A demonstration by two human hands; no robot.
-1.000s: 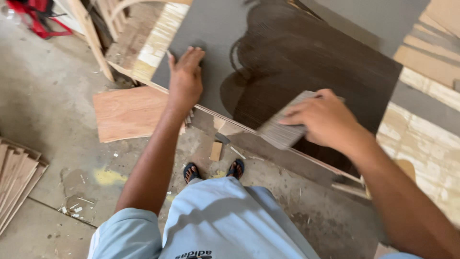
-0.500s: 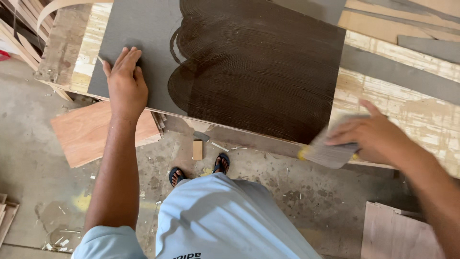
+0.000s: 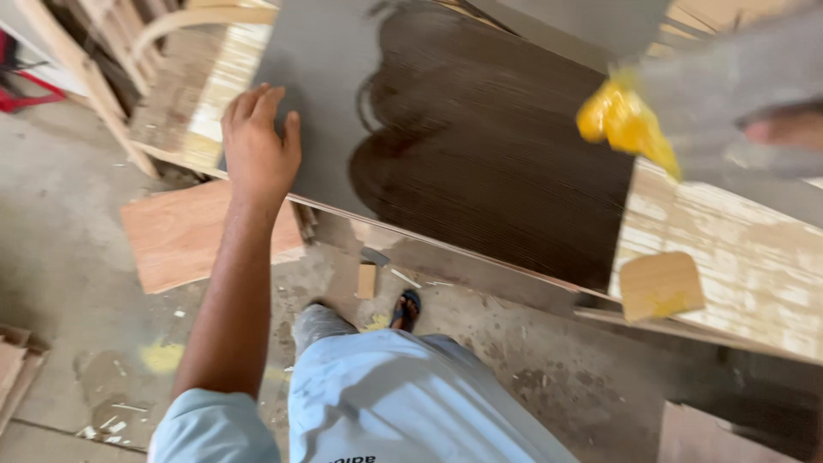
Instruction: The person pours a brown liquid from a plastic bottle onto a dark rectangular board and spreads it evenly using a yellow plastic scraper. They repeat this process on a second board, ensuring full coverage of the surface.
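Left hand (image 3: 257,150) flat, fingers spread on grey sheet (image 3: 317,94); right hand (image 3: 784,129) now lifted away, gripping glue-loaded spreader (image 3: 677,103), fresh load.

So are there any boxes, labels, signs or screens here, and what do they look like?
No boxes, signs or screens show.
Printed mark: dark lettering on the pale blue shirt, at the bottom edge of the picture, cut off.
Nothing labelled on the grey sheet under the left hand.

Grey sheet (image 3: 343,94) lies on pale workbench (image 3: 729,257).
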